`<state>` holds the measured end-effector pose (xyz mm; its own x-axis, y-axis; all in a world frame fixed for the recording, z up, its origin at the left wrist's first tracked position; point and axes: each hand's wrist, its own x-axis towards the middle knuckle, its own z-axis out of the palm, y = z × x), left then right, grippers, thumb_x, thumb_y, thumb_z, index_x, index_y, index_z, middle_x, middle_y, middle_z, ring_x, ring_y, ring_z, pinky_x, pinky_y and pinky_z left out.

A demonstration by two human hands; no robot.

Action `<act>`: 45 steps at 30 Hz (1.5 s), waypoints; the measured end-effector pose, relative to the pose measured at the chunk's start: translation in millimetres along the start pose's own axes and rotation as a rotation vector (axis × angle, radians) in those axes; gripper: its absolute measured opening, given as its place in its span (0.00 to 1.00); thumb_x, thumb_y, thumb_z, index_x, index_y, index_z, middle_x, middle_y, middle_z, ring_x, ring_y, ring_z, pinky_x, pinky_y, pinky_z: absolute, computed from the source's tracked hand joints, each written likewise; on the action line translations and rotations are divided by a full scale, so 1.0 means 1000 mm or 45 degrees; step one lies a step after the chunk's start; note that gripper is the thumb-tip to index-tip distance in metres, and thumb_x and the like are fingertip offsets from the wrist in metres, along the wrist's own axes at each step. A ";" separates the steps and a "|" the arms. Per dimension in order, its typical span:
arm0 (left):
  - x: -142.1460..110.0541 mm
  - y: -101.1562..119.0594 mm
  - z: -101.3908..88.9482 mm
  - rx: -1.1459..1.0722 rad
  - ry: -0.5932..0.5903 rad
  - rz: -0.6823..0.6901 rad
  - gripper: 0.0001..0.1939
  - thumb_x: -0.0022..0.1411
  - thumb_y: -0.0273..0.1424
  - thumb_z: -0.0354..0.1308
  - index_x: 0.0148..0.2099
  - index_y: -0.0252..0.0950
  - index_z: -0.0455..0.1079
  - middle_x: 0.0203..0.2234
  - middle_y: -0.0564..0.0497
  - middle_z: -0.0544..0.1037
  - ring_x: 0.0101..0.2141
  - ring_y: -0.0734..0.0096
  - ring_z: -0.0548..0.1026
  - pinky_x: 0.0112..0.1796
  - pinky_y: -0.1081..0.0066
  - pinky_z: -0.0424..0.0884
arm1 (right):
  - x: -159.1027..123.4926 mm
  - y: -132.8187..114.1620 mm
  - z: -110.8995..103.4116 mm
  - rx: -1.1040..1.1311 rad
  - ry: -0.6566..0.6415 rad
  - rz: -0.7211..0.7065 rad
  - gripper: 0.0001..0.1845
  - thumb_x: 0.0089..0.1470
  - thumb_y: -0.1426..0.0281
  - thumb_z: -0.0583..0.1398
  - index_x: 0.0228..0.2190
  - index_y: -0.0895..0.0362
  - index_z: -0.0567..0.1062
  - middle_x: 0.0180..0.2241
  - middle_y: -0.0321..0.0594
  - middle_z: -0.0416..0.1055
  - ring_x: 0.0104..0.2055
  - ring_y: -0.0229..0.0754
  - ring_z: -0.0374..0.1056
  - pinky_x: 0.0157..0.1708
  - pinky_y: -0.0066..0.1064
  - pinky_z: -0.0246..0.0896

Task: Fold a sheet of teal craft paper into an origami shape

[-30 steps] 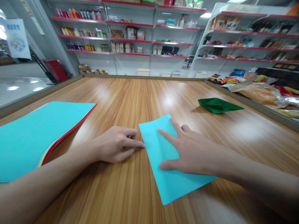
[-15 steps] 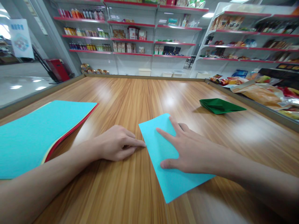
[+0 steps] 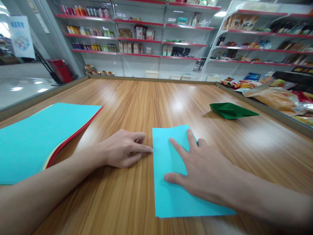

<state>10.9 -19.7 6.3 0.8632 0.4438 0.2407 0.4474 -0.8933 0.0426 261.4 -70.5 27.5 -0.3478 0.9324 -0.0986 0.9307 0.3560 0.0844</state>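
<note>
A folded sheet of light-blue paper lies on the wooden table, its left edge now nearly straight toward me. My right hand rests on it, palm down, with fingers and thumb spread across its right part. Beside the paper's left edge is my left hand, its side on the table. Its index finger points out and the tip meets that edge; the other fingers are partly bent, and it holds nothing. Two layers show slightly offset at the paper's near left corner. The paper's right side is covered by my right hand and forearm.
A stack of coloured paper, blue on top with cream and red below, lies at the left. A folded dark-green paper shape stands at the far right. Packaged goods lie past the table's right rim. Stocked shelves line the back.
The blue paper has turned under my right hand so that its left edge runs nearly straight. My right hand has shifted slightly down with it. The left hand has hardly moved.
</note>
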 end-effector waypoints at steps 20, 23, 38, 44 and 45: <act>0.012 0.007 -0.005 -0.178 0.042 0.131 0.17 0.59 0.22 0.49 0.48 0.32 0.73 0.49 0.45 0.75 0.40 0.62 0.77 0.38 0.66 0.74 | -0.017 0.026 -0.048 0.315 -0.410 -0.927 0.38 0.46 0.57 0.64 0.58 0.41 0.61 0.64 0.42 0.51 0.64 0.67 0.44 0.57 0.66 0.38; 0.013 0.006 -0.004 -0.203 0.044 0.143 0.16 0.59 0.22 0.50 0.48 0.31 0.73 0.49 0.45 0.76 0.38 0.63 0.78 0.37 0.66 0.74 | -0.014 0.029 -0.045 0.305 -0.402 -0.976 0.32 0.52 0.62 0.60 0.58 0.40 0.60 0.64 0.41 0.51 0.64 0.64 0.45 0.57 0.68 0.33; 0.011 -0.002 0.007 -0.134 0.128 0.139 0.17 0.63 0.23 0.49 0.53 0.34 0.69 0.49 0.45 0.75 0.43 0.65 0.76 0.41 0.66 0.73 | -0.020 0.028 -0.019 0.464 -0.137 -0.941 0.28 0.56 0.53 0.54 0.57 0.42 0.63 0.62 0.41 0.54 0.64 0.60 0.48 0.59 0.65 0.30; 0.009 0.000 0.006 0.001 0.160 0.049 0.16 0.61 0.24 0.51 0.49 0.38 0.72 0.50 0.44 0.72 0.39 0.64 0.76 0.38 0.65 0.74 | -0.021 0.025 -0.023 0.486 -0.178 -0.927 0.26 0.57 0.55 0.54 0.57 0.43 0.63 0.63 0.41 0.54 0.64 0.58 0.48 0.59 0.63 0.26; 0.010 0.001 0.006 -0.006 0.167 0.069 0.16 0.61 0.24 0.51 0.49 0.37 0.72 0.50 0.44 0.72 0.40 0.64 0.76 0.39 0.65 0.73 | -0.020 0.025 -0.024 0.492 -0.185 -0.925 0.26 0.57 0.55 0.55 0.57 0.43 0.64 0.63 0.41 0.54 0.64 0.57 0.49 0.60 0.63 0.25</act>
<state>20.9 -15.9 2.8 0.8478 0.3822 0.3677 0.3996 -0.9162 0.0309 288.8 -79.2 55.8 -0.8829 0.4522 -0.1268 0.4633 0.7944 -0.3928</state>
